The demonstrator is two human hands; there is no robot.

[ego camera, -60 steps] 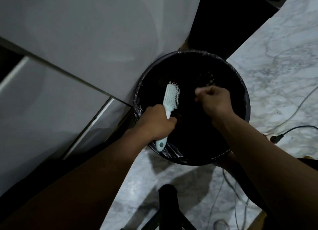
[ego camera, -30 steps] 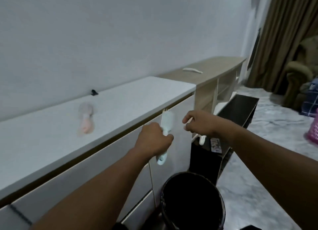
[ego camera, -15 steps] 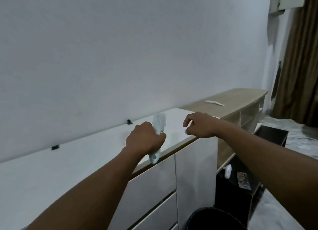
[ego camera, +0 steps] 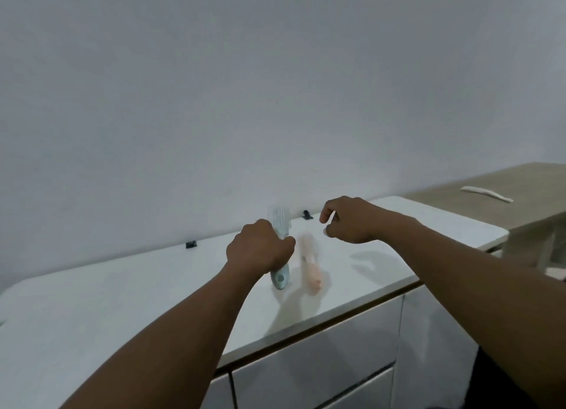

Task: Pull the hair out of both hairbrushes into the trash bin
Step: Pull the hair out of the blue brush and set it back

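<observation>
My left hand (ego camera: 258, 251) grips a pale blue-green hairbrush (ego camera: 279, 222) by its handle and holds it upright over the white cabinet top (ego camera: 122, 289). A pink hairbrush (ego camera: 310, 267) lies flat on that top just right of my left hand, blurred. My right hand (ego camera: 349, 220) hovers above and to the right of the pink brush, fingers curled and slightly apart, with nothing seen in it. The trash bin is out of view.
White drawer fronts (ego camera: 321, 353) run below the cabinet top. A lower wooden shelf unit (ego camera: 520, 188) at the right carries a white object (ego camera: 487, 193). Two small black clips (ego camera: 190, 244) sit by the wall.
The view has risen from the black trash bin on the floor to the cabinet top. Both hands lifted with it, the left still holding the blue-green brush; the pink brush is back in view.
</observation>
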